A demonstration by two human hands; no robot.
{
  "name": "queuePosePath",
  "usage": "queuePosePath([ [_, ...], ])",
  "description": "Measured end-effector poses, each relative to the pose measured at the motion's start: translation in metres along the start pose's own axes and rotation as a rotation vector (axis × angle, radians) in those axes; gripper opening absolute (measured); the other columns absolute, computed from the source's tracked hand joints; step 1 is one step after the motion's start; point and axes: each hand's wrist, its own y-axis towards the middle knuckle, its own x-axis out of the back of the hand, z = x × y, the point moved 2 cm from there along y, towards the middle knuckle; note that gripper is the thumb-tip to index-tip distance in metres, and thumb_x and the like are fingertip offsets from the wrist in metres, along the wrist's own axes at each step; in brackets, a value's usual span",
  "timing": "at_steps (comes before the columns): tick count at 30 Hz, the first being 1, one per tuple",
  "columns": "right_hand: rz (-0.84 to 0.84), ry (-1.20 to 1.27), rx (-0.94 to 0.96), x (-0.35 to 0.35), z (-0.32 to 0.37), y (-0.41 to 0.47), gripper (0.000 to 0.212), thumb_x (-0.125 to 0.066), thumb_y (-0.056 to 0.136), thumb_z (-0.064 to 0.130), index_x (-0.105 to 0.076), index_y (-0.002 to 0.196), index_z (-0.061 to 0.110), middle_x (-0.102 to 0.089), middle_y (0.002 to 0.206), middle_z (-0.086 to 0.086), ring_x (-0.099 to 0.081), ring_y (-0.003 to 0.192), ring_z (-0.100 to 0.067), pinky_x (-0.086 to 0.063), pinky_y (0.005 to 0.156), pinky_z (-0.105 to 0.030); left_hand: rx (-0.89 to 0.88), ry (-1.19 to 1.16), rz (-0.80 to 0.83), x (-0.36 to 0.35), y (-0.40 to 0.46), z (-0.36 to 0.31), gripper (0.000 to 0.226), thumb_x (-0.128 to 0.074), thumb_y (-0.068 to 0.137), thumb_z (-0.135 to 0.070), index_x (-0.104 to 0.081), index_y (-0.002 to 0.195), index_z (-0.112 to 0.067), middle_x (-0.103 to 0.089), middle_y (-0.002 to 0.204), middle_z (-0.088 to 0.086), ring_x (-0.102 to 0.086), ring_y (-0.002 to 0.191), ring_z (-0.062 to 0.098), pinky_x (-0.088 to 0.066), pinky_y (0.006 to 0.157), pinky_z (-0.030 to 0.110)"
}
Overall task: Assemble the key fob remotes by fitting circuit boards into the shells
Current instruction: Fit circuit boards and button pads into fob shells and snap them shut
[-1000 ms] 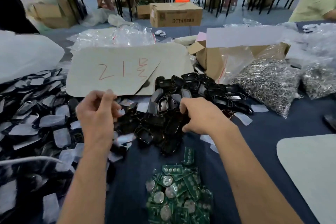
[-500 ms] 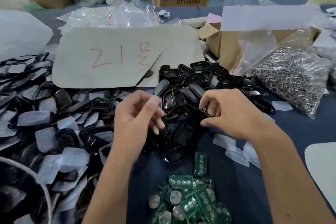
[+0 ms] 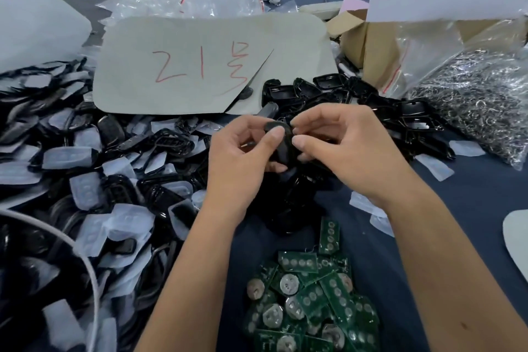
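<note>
My left hand (image 3: 243, 157) and my right hand (image 3: 340, 146) meet above the table's middle, both pinching one black key fob shell (image 3: 281, 143) between thumbs and fingers. Under them lies a heap of empty black shells (image 3: 357, 100). A pile of green circuit boards (image 3: 308, 303) with round silver battery clips sits near the front edge, between my forearms. On the left spreads a big pile of black shells mixed with translucent button pads (image 3: 85, 180).
A grey card with red writing (image 3: 200, 66) lies behind the shells. A clear bag of metal rings (image 3: 474, 100) and an open cardboard box (image 3: 368, 46) stand at the right. Plastic bags (image 3: 185, 0) lie at the back. A white cable (image 3: 85, 260) curves at bottom left.
Both hands have come together at the middle. The right hand lifted a black shell from the heap, and the left hand now grips it too. The view tilted down.
</note>
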Motion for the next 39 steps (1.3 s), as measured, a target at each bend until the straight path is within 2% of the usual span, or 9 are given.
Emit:
queuePosePath([
  [3,0.06,-0.285,0.039,0.005,0.005,-0.002,0.012,-0.085,0.085,0.017,-0.074,0.087,0.023,-0.073,0.076,0.007,-0.071,0.069,-0.006,-0.06,0.063,-0.026,0.008,-0.01,-0.077,0.004,0.005,0.002,0.009,-0.063,0.101,-0.009,-0.066,0.093,-0.013,-0.067,0.072,0.002,-0.058,0.057,0.015,-0.049,0.047,0.022],
  [5,0.304,-0.337,-0.04,0.005,0.009,-0.006,0.014,-0.086,0.083,0.016,-0.074,0.08,0.023,-0.074,0.072,0.006,-0.071,0.057,-0.011,-0.059,0.054,-0.028,0.017,-0.004,-0.096,0.004,0.007,0.003,0.012,-0.057,0.105,-0.01,-0.064,0.096,-0.015,-0.065,0.074,0.002,-0.057,0.057,0.014,-0.048,0.045,0.023],
  [8,0.602,-0.479,-0.097,-0.005,0.014,-0.015,0.013,-0.086,0.081,0.019,-0.076,0.085,0.025,-0.076,0.074,0.01,-0.073,0.06,-0.014,-0.063,0.062,-0.032,0.02,-0.003,-0.076,0.002,0.007,0.003,0.019,-0.049,0.108,-0.013,-0.066,0.102,-0.019,-0.062,0.074,-0.003,-0.058,0.058,0.012,-0.048,0.044,0.024],
  [12,0.647,-0.689,-0.033,-0.018,0.026,-0.023,0.014,-0.089,0.076,0.025,-0.076,0.083,0.026,-0.074,0.073,0.011,-0.069,0.066,-0.004,-0.059,0.065,-0.024,0.013,0.005,-0.018,-0.001,0.006,0.002,0.025,-0.044,0.11,-0.011,-0.067,0.11,-0.02,-0.059,0.073,-0.005,-0.055,0.062,0.014,-0.051,0.048,0.027],
  [16,0.776,-0.874,-0.009,-0.031,0.04,-0.036,0.014,-0.088,0.077,0.032,-0.078,0.084,0.025,-0.075,0.074,0.006,-0.067,0.066,-0.007,-0.043,0.047,-0.013,0.066,-0.05,0.011,-0.005,0.003,0.0,0.021,-0.046,0.109,-0.011,-0.065,0.115,-0.018,-0.057,0.086,0.005,-0.058,0.071,0.016,-0.059,0.059,0.031],
  [20,0.712,-0.983,0.108,-0.052,0.04,-0.05,0.036,-0.087,0.075,0.041,-0.073,0.106,0.028,-0.07,0.094,0.005,-0.067,0.085,-0.019,-0.054,0.073,-0.03,0.133,-0.114,0.005,-0.005,0.002,0.0,0.018,-0.068,0.097,-0.029,-0.062,0.112,-0.02,-0.066,0.079,-0.009,-0.064,0.075,0.01,-0.058,0.066,0.029],
  [25,0.692,-0.98,0.124,-0.057,0.03,-0.048,0.032,-0.089,0.071,0.042,-0.074,0.097,0.029,-0.067,0.082,0.008,-0.063,0.074,-0.017,-0.054,0.067,-0.029,0.113,0.005,-0.033,-0.001,0.002,0.002,0.035,-0.084,0.081,-0.024,-0.06,0.106,-0.033,-0.065,0.095,0.004,-0.065,0.068,0.012,-0.056,0.07,0.024],
  [34,0.82,-0.915,0.121,-0.055,0.028,-0.049,0.028,-0.086,0.079,0.034,-0.077,0.105,0.027,-0.072,0.093,0.007,-0.063,0.08,-0.013,-0.052,0.07,-0.026,0.146,-0.093,-0.053,-0.001,0.003,0.001,0.05,-0.068,0.067,-0.003,-0.06,0.107,-0.032,-0.066,0.089,0.009,-0.066,0.075,0.022,-0.054,0.074,0.031],
  [39,0.855,-0.558,0.02,-0.02,0.035,-0.037,0.018,-0.086,0.08,0.015,-0.078,0.092,0.026,-0.07,0.069,0.02,-0.065,0.067,0.0,-0.048,0.057,-0.011,0.135,-0.147,-0.003,-0.004,0.001,-0.001,0.037,-0.073,0.086,-0.002,-0.054,0.11,-0.023,-0.061,0.078,0.006,-0.059,0.066,0.018,-0.05,0.064,0.028],
])
